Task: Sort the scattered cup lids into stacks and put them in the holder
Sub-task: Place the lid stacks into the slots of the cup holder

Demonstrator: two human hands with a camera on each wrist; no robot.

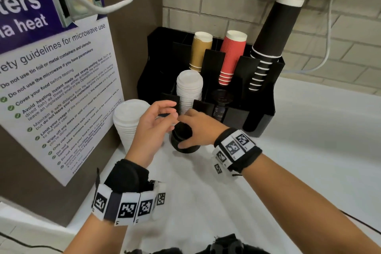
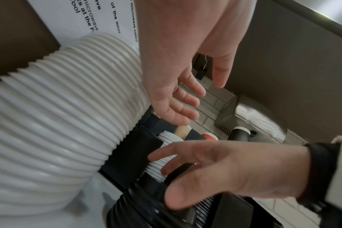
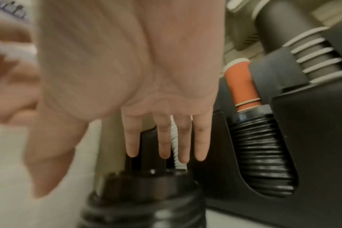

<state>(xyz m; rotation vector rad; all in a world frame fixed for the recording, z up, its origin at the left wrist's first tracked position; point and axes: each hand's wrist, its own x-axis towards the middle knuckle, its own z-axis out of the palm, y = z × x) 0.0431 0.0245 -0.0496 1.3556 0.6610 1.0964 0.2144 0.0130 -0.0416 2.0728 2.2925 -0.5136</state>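
Head view: right hand spread over short black lid stack on tabletop, just in front of holder; thumb at stack's side. Left hand open, empty. White lid stack left of holder.
Left wrist view: left fingers loose.
Right wrist view: right fingers straight above black stack.

White countertop bears a black compartmented plastic holder, white lid stack, black lid stack.
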